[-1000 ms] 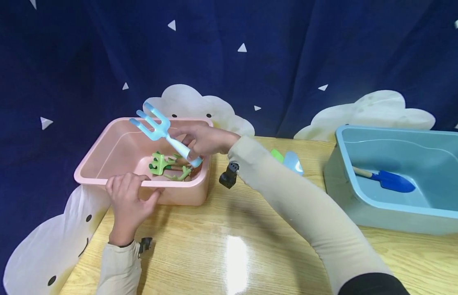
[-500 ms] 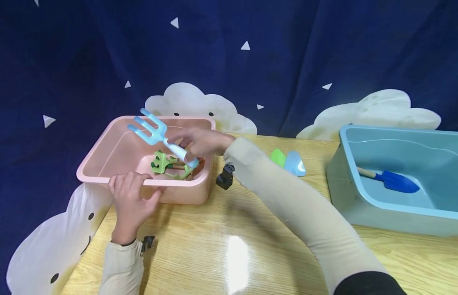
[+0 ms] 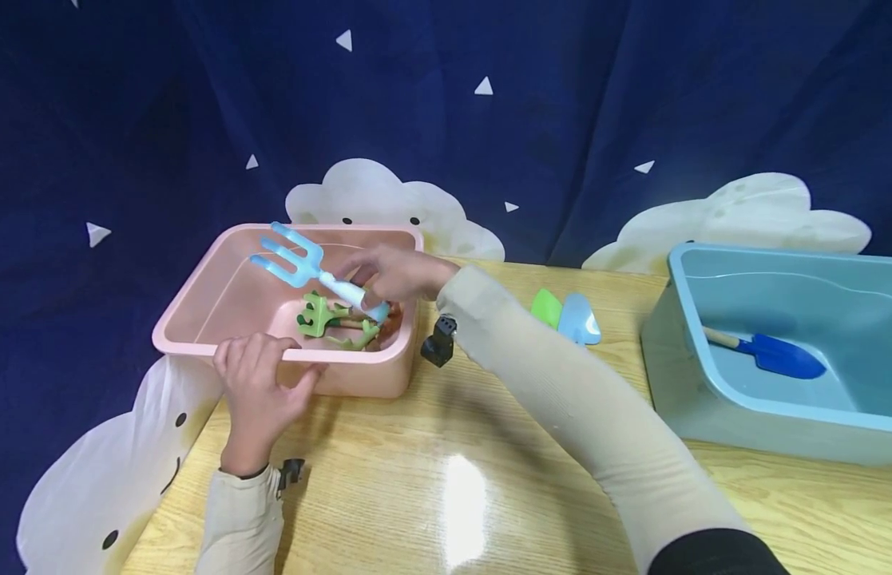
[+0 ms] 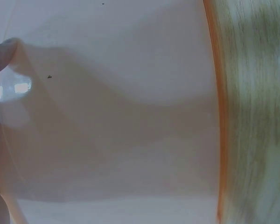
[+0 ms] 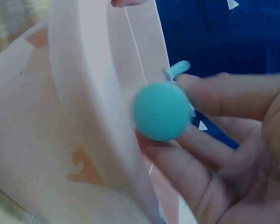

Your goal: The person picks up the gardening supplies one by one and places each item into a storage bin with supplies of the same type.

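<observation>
My right hand point(image 3: 402, 275) pinches the white and light-blue handle of a toy garden hand fork point(image 3: 302, 267) over the pink bin point(image 3: 226, 351). The prongs point up and left, overlapping the bin's far rim. In the right wrist view the round teal end of the fork's handle point(image 5: 162, 112) faces the camera between thumb and fingers. My left hand point(image 3: 259, 391) grips the bin's near rim, fingers over the edge and thumb on the outside wall. Inside the bin lie a green toy rake point(image 3: 314, 315) and other green pieces point(image 3: 359, 337), partly behind the fork handle.
To the right stands a blue bin point(image 3: 686, 319) with a blue toy trowel point(image 3: 786, 356) in it. Between the bins, a green piece point(image 3: 545, 307) and a light-blue blade point(image 3: 579, 319) lie on the wooden table point(image 3: 388, 479), partly behind my right sleeve. A dark-blue curtain point(image 3: 417, 96) hangs behind.
The hand fork has come down toward the pink bin's inside, its prongs now lower against the far rim. The left hand keeps its grip on the rim.
</observation>
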Tool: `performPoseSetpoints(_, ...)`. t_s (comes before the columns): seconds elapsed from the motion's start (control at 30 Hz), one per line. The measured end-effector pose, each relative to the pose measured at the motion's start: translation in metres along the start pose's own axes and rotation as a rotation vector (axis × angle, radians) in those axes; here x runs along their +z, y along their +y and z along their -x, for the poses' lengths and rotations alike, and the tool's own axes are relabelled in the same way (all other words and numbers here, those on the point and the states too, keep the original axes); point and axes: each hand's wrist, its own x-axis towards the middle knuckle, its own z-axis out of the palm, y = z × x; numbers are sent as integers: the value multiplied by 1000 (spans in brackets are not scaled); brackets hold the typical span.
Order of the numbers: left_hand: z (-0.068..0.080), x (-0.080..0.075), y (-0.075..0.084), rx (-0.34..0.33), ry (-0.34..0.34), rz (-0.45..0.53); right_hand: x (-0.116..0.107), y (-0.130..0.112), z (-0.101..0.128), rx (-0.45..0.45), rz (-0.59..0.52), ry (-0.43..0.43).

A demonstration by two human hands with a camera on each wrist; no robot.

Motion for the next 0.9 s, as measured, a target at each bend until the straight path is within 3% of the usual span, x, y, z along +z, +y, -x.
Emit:
performPoseSetpoints(0.17, 0, 0, 1, 0, -3, 4, -4, 5, 0, -47, 124, 240)
performPoseSetpoints(0.4, 0, 0, 2, -3, -12, 0, -9, 16, 12, -83, 199, 272)
performPoseSetpoints(0.57, -1, 0, 2, 5, -12, -3, -15, 26, 32, -137, 212, 375)
performPoseSetpoints(0.9, -1, -1, 4, -6, -17, 5, -36, 48, 103, -130, 61, 502)
